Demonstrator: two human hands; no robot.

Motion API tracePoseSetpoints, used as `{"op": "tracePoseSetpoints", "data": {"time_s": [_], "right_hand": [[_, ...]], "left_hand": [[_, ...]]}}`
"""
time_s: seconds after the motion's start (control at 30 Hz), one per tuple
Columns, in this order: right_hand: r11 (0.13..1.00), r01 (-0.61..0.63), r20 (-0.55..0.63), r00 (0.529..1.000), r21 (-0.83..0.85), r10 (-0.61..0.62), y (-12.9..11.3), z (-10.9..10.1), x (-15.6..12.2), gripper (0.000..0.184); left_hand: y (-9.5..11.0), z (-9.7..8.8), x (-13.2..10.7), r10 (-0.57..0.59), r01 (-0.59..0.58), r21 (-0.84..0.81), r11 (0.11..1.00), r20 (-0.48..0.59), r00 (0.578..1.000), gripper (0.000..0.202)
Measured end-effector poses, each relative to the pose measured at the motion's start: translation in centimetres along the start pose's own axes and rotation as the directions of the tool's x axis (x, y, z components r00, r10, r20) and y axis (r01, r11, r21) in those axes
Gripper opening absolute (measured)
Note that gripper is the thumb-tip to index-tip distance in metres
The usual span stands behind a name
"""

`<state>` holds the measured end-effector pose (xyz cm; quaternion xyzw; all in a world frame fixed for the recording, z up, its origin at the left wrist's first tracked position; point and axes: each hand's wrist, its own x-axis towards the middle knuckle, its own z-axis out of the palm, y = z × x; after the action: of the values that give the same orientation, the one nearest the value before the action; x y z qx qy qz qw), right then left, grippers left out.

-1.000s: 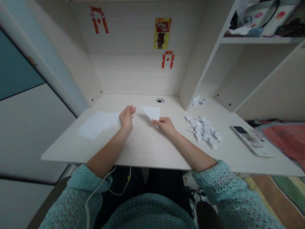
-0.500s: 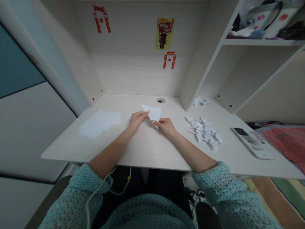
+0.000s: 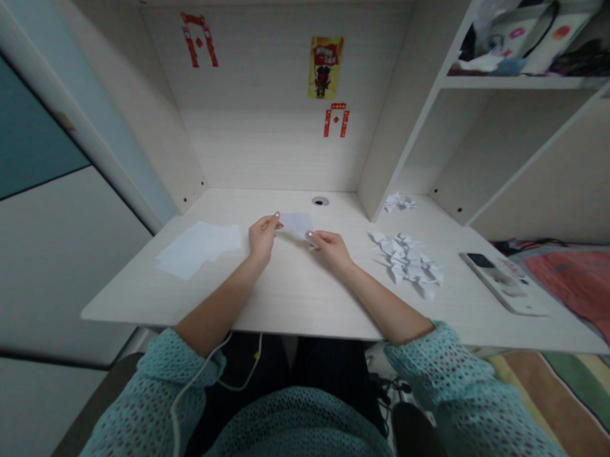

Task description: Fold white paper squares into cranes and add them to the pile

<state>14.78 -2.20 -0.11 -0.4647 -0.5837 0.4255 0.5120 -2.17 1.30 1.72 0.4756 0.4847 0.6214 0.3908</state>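
Nearest, two teal knit sleeves frame the lap, and one white cable hangs below the near edge of the pale desk. Mid-desk, the left hand pinches the left corner of one white paper sheet between thumb and forefinger, the other fingers curled. The right hand pinches the sheet's near right corner the same way, so the sheet is held between both hands just above the desk; it is blurred. To the left lies one loose stack of white sheets, its count unclear. To the right lie one pile of folded paper pieces and, further right, one phone. Farther back are one cable hole and a second, smaller cluster of folded pieces. On the far wall hang three stickers: one yellow, two red
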Motion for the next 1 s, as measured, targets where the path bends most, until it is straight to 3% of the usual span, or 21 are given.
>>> {"op": "tracePoseSetpoints", "data": {"time_s": [0.17, 0.4, 0.5, 0.57, 0.63, 0.7, 0.83, 1.0], "right_hand": [[0.997, 0.038, -0.101, 0.994, 0.073, -0.03, 0.3, -0.1, 0.4, 0.041], [0.998, 0.05, -0.161, 0.986, 0.046, -0.042, 0.8, -0.2, 0.5, 0.034], [0.994, 0.075, -0.242, 0.966, -0.08, -0.092, 0.3, -0.6, 0.4, 0.035], [0.959, 0.148, -0.281, 0.935, -0.242, -0.215, -0.2, -0.9, 0.1, 0.032], [0.897, 0.235, -0.256, 0.903, -0.375, -0.344, -0.7, -1.1, -0.1, 0.026], [0.856, 0.284, -0.201, 0.895, -0.432, -0.398, -1.0, -1.1, -0.4, 0.022], [0.891, 0.259, -0.16, 0.928, -0.372, -0.336, -0.8, -1.1, -0.1, 0.024], [0.985, 0.125, -0.281, 0.947, -0.119, -0.155, 0.3, -1.6, 1.1, 0.036]], "left_hand": [[0.0, 0.1, -0.1, -0.025, 0.025, 0.003, 1.0, -0.005, 1.0, 0.033], [-0.4, 0.1, 0.1, -0.058, 0.057, 0.023, 0.998, 0.051, 0.997, 0.04], [-0.4, 0.1, 0.1, -0.153, 0.151, 0.025, 0.988, 0.12, 0.981, 0.049], [-0.2, 0.1, 0.0, -0.228, 0.226, 0.036, 0.974, 0.188, 0.955, 0.056], [0.0, 0.3, -0.2, -0.28, 0.274, 0.059, 0.96, 0.248, 0.927, 0.059], [0.2, 0.4, -0.3, -0.298, 0.286, 0.082, 0.955, 0.28, 0.913, 0.058], [0.0, 0.5, -0.2, -0.271, 0.263, 0.069, 0.962, 0.309, 0.911, 0.046], [-0.7, 0.2, 0.1, -0.212, 0.21, 0.042, 0.977, 0.332, 0.919, 0.031]]}}
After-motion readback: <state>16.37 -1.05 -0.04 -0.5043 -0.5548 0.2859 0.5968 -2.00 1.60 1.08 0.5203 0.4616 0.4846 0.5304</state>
